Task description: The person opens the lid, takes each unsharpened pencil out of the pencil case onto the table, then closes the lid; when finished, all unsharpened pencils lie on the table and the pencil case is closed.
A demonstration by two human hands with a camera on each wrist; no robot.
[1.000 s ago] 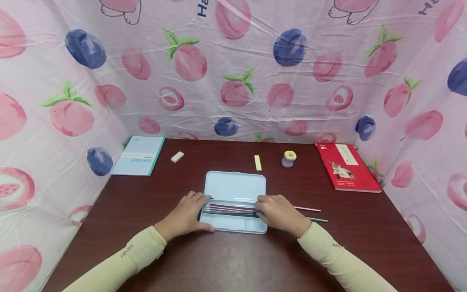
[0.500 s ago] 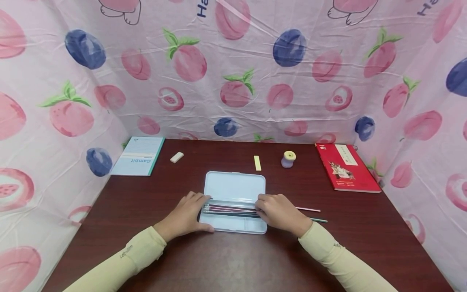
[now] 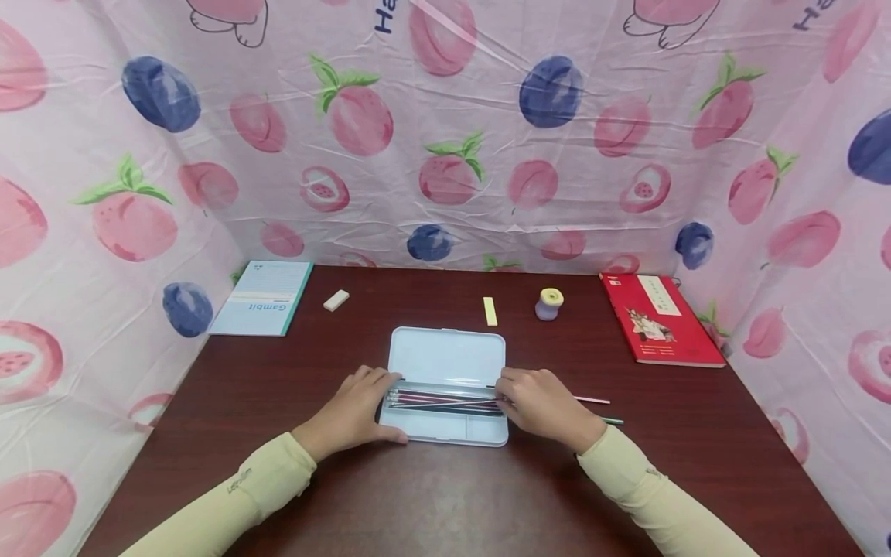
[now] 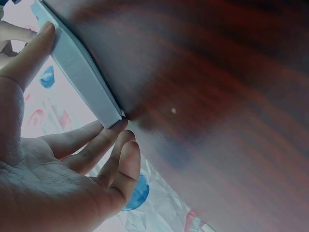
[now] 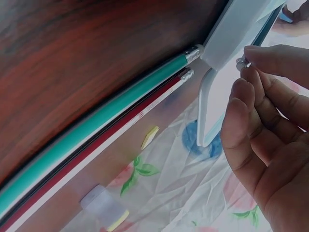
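Observation:
An open pale blue pencil case [image 3: 445, 357] lies in the middle of the dark wooden table [image 3: 431, 495], with several pencils [image 3: 442, 401] in its front tray. My left hand [image 3: 356, 408] rests against the case's left end: in the left wrist view the thumb lies along the case [image 4: 79, 67] wall and the fingers [image 4: 113, 145] touch its corner. At the right end, my right hand [image 3: 537, 404] has curled fingers [image 5: 256, 96] pinching the metal end of a pencil [image 5: 240, 62]. A pink pencil [image 3: 593, 400] and a green pencil [image 3: 614, 421] lie on the table beside that hand.
A blue notebook [image 3: 266, 298] lies at the back left and a red book [image 3: 661, 319] at the back right. Between them sit a white eraser [image 3: 336, 300], a yellow strip [image 3: 490, 311] and a small purple pot with a yellow top [image 3: 549, 304]. Fruit-print cloth walls enclose three sides.
My right hand has shifted slightly to the right along the case's end, and the pencils in the tray lie a little more splayed. The left hand has stayed put.

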